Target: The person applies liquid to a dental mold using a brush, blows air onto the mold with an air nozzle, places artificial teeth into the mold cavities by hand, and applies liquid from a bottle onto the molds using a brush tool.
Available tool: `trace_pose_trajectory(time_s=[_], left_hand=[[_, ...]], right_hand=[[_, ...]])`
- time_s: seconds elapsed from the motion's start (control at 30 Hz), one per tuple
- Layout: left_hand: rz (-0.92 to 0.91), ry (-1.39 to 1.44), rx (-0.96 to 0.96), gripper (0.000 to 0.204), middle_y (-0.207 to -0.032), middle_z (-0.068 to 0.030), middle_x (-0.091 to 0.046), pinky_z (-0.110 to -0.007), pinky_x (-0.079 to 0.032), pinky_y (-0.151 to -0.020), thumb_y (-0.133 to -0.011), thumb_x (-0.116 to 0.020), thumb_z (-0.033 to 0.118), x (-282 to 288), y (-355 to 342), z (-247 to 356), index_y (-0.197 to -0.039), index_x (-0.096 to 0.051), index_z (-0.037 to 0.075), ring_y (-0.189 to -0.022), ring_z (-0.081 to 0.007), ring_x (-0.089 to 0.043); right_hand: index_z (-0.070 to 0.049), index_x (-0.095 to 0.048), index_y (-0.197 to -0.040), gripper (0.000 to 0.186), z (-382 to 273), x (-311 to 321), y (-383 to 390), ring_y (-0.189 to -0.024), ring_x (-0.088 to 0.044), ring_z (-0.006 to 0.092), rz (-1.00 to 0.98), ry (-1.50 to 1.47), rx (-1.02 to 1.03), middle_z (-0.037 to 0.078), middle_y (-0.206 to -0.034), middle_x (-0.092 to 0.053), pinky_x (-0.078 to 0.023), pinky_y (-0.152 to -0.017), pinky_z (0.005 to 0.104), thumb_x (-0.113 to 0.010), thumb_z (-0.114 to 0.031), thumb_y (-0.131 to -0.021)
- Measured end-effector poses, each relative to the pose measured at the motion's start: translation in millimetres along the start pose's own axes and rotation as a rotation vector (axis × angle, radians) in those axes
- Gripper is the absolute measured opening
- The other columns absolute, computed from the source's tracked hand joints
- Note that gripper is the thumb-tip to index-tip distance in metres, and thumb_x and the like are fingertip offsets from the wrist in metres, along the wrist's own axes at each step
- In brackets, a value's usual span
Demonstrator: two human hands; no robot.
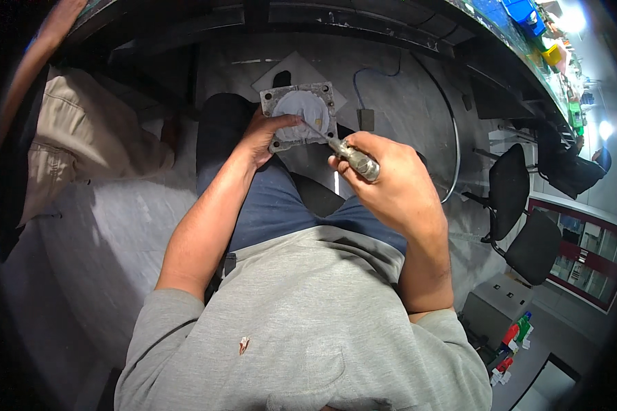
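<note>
Squarely above the person's lap sits a blocky grey metal part (pixel 279 96), roughly rectangular, with dark round holes at its corners and a rough, worn rim around a smoother, paler circular face bearing a small yellowish spot. The left hand (pixel 259 137) holds the part by its near left side, thumb laid over the round face. Closed around the stout, mottled, glossy handle of a screwdriver-like tool (pixel 356 161), the right hand (pixel 394 171) points its thin metal shaft at that face; whether the tip touches, I cannot tell. Below are dark blue cloth trousers (pixel 260 212) and a heathered grey knit shirt (pixel 308 294) with a small brown-and-white patch. Beyond the part, a pale square sheet (pixel 310 67) lies on the grey floor, near a small dark box (pixel 366 120) on a thin blue cable (pixel 356 85). Creased beige trousers (pixel 75 130) of another person show at left. On the right are black chairs (pixel 511 181), a red-framed glass cabinet (pixel 583 257), and red-and-green items (pixel 511 335) with white tags, their writing too small to read.
</note>
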State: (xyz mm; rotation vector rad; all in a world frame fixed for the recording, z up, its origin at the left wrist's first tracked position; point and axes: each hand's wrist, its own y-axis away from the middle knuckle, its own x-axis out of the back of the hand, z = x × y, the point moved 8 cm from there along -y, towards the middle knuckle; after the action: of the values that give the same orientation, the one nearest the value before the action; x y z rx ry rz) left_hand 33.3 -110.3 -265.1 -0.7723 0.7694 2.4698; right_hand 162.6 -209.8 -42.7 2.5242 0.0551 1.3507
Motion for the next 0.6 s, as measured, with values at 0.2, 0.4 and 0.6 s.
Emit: trace_pose_trajectory(time_s=[0.2, 0.4, 0.6], left_hand=[[-0.025, -0.013, -0.012, 0.060, -0.119, -0.0132, -0.070, -0.041, -0.057, -0.098, -0.078, -0.082, 0.000, -3, 1, 2, -0.132, -0.056, 0.000, -0.110, -0.0253, -0.070], [0.007, -0.074, -0.020, 0.059, -0.117, -0.0118, -0.069, -0.040, -0.058, -0.097, -0.077, -0.083, 0.001, -3, 3, 4, -0.130, -0.057, 0.001, -0.109, -0.0240, -0.070], [-0.058, -0.006, 0.007, 0.059, -0.117, -0.0114, -0.069, -0.040, -0.059, -0.096, -0.078, -0.083, 0.001, -5, 2, 2, -0.131, -0.057, 0.002, -0.109, -0.0236, -0.070]], right_hand=[[-0.004, -0.074, -0.104, 0.019, 0, 2, -4, -0.083, -0.076, 0.0259, 0.039, 0.031, -0.026, 0.013, -0.092, -0.076, -0.056, -0.072, 0.0362, -0.075, -0.020, -0.092], [-0.004, -0.073, -0.104, 0.016, -1, 10, -10, -0.082, -0.076, 0.0259, 0.149, 0.000, 0.001, 0.013, -0.092, -0.076, -0.056, -0.070, 0.0357, -0.074, -0.016, -0.093], [-0.003, -0.074, -0.106, 0.018, -1, 10, -11, -0.081, -0.075, 0.0220, 0.150, -0.001, 0.021, 0.013, -0.090, -0.076, -0.056, -0.072, 0.0339, -0.075, -0.016, -0.093]])
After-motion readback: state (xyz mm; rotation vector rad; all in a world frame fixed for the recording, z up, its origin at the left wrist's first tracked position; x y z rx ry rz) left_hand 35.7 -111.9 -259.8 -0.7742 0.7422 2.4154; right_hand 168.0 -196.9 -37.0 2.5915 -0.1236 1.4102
